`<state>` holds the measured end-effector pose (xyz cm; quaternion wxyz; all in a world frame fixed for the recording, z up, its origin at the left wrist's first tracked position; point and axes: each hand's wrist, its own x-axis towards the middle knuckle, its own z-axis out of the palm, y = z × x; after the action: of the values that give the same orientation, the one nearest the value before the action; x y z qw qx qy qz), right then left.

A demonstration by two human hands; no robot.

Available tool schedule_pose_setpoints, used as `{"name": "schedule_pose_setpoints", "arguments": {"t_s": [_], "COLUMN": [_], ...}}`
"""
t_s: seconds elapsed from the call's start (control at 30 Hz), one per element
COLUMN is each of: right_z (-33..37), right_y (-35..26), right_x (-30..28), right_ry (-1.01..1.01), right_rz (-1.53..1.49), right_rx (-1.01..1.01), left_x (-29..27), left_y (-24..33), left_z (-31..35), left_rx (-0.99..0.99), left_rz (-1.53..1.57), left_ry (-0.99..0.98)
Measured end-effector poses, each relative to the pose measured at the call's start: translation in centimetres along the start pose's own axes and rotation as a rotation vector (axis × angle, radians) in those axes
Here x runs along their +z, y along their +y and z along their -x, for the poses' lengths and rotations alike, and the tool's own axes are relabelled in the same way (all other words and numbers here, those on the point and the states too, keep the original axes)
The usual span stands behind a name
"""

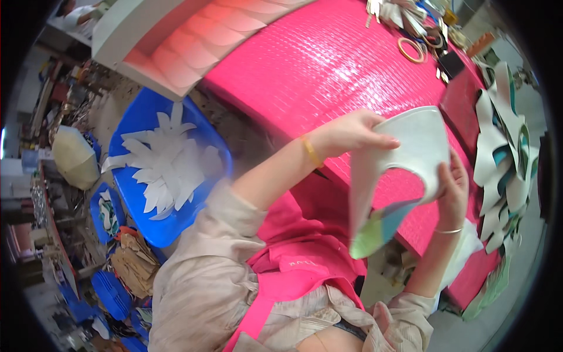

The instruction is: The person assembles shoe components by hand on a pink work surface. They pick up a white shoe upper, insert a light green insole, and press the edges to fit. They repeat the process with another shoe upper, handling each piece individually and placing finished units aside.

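head view: left hand (355,132) and right hand (454,190) had fingers (384,141) pinched on white cutout sheet (413,138), held over near edge of pink table (328,64).

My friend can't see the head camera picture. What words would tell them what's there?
A person's left hand and right hand hold a white sheet with a rounded cut-out at a shiny pink table. On the left, a blue tub holds many white pieces.
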<state>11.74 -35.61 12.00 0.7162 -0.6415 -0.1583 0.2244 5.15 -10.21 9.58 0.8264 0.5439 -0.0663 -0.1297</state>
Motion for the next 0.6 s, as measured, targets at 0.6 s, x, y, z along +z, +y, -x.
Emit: {"name": "schedule_pose_setpoints", "arguments": {"t_s": [0.6], "right_z": [-9.7], "right_y": [0.8], "right_x": [-4.1], "right_ry": [0.127], "right_rz": [0.944], "right_rx": [-0.469], "left_x": [-25.6], "left_y": [2.4], "left_z": [13.6], "left_rx": [0.326], "left_rz": [-1.843], "left_ry": [1.343]}}
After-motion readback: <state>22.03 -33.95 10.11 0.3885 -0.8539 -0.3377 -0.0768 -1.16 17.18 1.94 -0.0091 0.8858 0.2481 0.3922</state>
